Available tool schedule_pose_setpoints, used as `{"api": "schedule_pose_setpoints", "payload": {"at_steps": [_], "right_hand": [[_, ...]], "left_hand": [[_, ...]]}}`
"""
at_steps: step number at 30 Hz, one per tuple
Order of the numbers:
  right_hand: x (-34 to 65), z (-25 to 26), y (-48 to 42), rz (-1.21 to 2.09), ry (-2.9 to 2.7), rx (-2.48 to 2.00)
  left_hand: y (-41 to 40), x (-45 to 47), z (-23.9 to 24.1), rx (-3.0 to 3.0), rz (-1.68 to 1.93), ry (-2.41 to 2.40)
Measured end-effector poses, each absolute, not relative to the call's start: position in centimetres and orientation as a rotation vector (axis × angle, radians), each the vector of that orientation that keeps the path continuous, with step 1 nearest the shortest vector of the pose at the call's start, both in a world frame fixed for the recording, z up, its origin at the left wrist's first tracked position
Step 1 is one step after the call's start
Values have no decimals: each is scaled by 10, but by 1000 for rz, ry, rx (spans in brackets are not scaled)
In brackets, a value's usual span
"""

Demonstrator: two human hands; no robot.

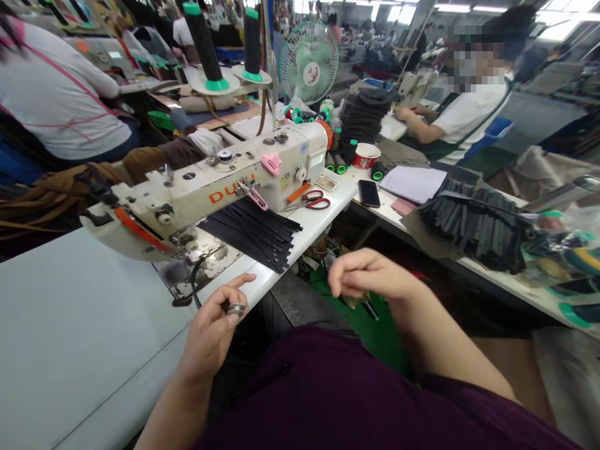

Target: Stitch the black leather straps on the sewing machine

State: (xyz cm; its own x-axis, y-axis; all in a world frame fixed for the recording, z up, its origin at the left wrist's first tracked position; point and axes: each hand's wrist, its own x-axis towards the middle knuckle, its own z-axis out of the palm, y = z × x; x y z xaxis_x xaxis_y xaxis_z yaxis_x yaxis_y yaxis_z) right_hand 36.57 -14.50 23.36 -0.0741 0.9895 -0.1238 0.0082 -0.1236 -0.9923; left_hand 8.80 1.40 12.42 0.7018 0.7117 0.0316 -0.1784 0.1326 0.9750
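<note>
Here's one sewing machine (201,181), one fan of black strips (262,234) beneath its arm, left grip (209,331) half-curled by one silver band (237,309), right grip (363,275) loosely bent, both on the machine's near side, grasping what, I can't tell!

Matt strips (255,232); glossy sewing machine (187,203); smooth tabletop (84,331).
</note>
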Motion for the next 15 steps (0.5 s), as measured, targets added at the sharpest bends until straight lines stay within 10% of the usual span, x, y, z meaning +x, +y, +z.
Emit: {"api": "schedule_pose_setpoints", "payload": {"at_steps": [6,15], "right_hand": [[287,210,-69,1857,-1508,-656],[290,208,-25,1490,-1346,-937]], "left_hand": [[-8,85,132,928,415,324],[-15,-50,151,872,851,508]]}}
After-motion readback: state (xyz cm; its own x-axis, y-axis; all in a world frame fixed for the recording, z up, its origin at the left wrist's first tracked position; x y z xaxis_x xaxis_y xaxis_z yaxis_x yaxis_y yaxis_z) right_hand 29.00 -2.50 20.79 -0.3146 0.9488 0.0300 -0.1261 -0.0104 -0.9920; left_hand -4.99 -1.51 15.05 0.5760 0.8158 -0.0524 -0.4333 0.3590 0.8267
